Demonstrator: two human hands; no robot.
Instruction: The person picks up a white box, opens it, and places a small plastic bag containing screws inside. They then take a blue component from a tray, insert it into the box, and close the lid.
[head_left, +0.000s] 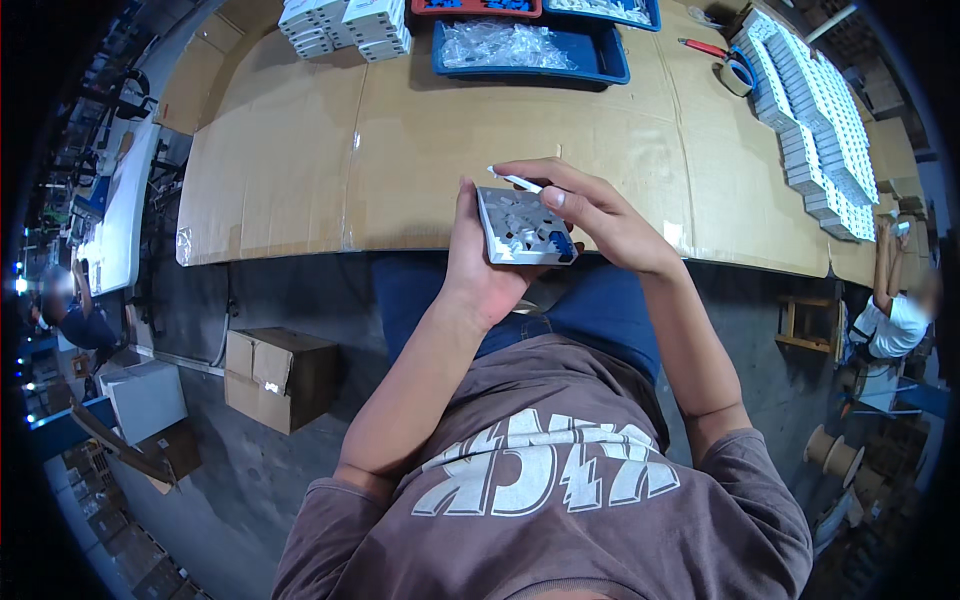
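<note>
A small shallow white box [486, 222] lies in my left hand [468, 265], just past the near edge of the table. My left thumb runs up along its left side, and the palm and fingers are beneath it. Inside the box are small clear or whitish parts and a blue piece [561, 242] at the lower right corner. My right hand [605, 215] is closed around a thin white flap [519, 183], seen nearly edge-on above the box's far side. Whether the flap is joined to the box I cannot tell.
Cardboard covers the table [280, 150]. At its far side stand a blue tray [600, 75] with clear plastic bags, more trays behind, and stacked white boxes [375, 25]. Many white boxes [810, 110] line the right, near red-handled pliers [703, 47] and a tape roll [738, 76].
</note>
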